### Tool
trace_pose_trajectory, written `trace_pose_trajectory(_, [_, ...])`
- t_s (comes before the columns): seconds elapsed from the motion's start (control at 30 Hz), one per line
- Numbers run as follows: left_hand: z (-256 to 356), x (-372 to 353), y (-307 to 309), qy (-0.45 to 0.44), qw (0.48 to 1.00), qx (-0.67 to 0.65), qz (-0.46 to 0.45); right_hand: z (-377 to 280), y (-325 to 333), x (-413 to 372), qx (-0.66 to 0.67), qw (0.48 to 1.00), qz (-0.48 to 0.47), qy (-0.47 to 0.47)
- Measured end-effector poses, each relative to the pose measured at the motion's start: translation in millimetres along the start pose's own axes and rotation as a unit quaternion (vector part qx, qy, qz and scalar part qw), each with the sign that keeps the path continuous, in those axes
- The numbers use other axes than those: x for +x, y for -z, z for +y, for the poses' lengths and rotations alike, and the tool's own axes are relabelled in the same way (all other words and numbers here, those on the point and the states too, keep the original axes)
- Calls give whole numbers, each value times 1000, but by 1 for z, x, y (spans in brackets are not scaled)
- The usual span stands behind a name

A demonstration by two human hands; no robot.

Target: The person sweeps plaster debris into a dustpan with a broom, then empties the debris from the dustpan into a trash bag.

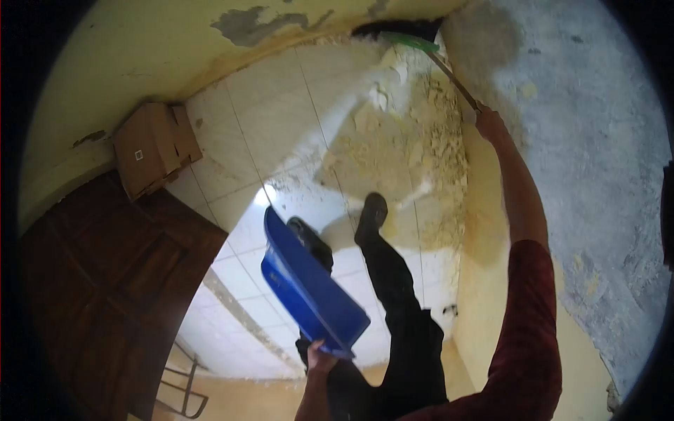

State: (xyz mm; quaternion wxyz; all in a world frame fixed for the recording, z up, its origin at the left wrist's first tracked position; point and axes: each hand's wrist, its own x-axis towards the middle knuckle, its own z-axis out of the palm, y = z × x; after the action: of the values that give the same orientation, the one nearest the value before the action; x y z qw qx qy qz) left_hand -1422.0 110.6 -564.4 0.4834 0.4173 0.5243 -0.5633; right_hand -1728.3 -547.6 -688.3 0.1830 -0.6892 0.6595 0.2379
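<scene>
My left hand [322, 359] is closed on the near end of a blue plastic dustpan [309, 281], which hangs tilted above the floor in front of my legs. With my right arm stretched far forward, my right hand [491, 125] grips the brown handle of a broom [456, 84]. The broom's green head [411, 41] is at the far corner, by a dark patch at the foot of the wall. Crumbled plaster debris [400, 140] lies across the tiles between the broom and my feet, thickest along the right wall.
A cardboard box [147, 151] stands against the left wall, beside a dark brown wooden door [112, 288]. On the right rises a grey, patchy wall [597, 140]. A metal frame [184, 386] shows at lower left. My shoes [372, 214] are on the white tiled floor [246, 245].
</scene>
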Motion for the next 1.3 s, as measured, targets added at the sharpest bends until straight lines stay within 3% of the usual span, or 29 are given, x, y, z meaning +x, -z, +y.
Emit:
trace_pose_trajectory(0.03, [-2,-3,-2,9,998,-10,66,58,-60,-1,-54,994,33,90])
trace_pose_trajectory(0.07, [-7,-5,-21,11,999,1,53,104,-103,12,-110,972,88,187])
trace_pose_trajectory(0.1, [-9,3,-26,9,999,2,44,37,-28,-75,26,992,30,118])
trace_pose_trajectory(0.13, [-11,0,-22,8,997,4,71,113,-110,-78,22,994,-37,104])
trace_pose_trajectory(0.17, [-16,7,-20,9,996,3,90,100,-86,-131,60,989,-129,48])
trace_pose_trajectory(0.2, [-17,14,-13,39,997,-50,50,125,-110,-161,-20,988,-141,59])
trace_pose_trajectory(0.27, [-21,8,-44,33,999,-16,40,84,-48,-242,134,987,-91,7])
trace_pose_trajectory(0.3, [-19,3,-54,24,999,18,45,64,-19,-267,162,977,-130,-52])
trace_pose_trajectory(0.37, [-18,26,-25,14,999,2,52,85,-35,-271,119,987,59,91])
trace_pose_trajectory(0.43, [-15,20,-19,27,995,-26,93,79,-6,-210,55,997,-38,-29])
trace_pose_trajectory(0.47, [-18,3,-60,23,994,-19,109,81,-1,-163,48,995,72,49])
trace_pose_trajectory(0.5, [-20,4,-69,18,993,-19,112,69,20,-108,-10,1000,24,13])
trace_pose_trajectory(0.53, [-21,2,-70,3,994,-16,112,73,19,-52,-53,995,58,55])
trace_pose_trajectory(0.6, [-22,0,-72,-12,993,-8,116,54,31,33,-123,983,131,37])
trace_pose_trajectory(0.63, [-23,-3,-73,-5,993,-5,122,37,48,47,-153,981,109,46])
trace_pose_trajectory(0.77, [-22,-1,-58,8,992,16,126,17,37,39,-158,987,4,10])
trace_pose_trajectory(0.83, [-23,-2,-56,2,992,17,128,43,-29,28,-144,989,0,25])
trace_pose_trajectory(0.87, [-26,0,-59,-6,992,12,125,81,-102,29,-152,967,155,132])
trace_pose_trajectory(0.9, [-27,-1,-63,-2,993,9,120,77,-118,0,-108,981,97,128])
trace_pose_trajectory(0.93, [-30,-3,-68,-2,994,9,111,71,-114,-38,-61,994,-47,81])
trace_pose_trajectory(0.97, [-31,-4,-72,-2,995,9,101,76,-126,-72,-36,996,-61,54])
trace_pose_trajectory(1.0, [-30,-3,-68,1,996,6,94,91,-142,-105,-93,986,-67,120])
trace_pose_trajectory(1.07, [-35,6,-57,-24,993,0,117,59,-77,-168,75,983,-162,-43])
trace_pose_trajectory(1.1, [-38,4,-71,-23,994,0,106,68,-74,-190,133,988,-78,20])
trace_pose_trajectory(1.13, [-39,-5,-91,-22,998,-10,64,80,-84,-204,124,983,65,121])
trace_pose_trajectory(1.17, [-40,-12,-101,-23,999,-18,29,81,-81,-199,127,982,65,122])
trace_pose_trajectory(1.23, [-38,-5,-77,-17,996,-53,66,79,-61,-194,138,977,105,123])
trace_pose_trajectory(1.3, [-33,-5,-71,-9,996,-36,85,50,-22,-142,131,991,29,8])
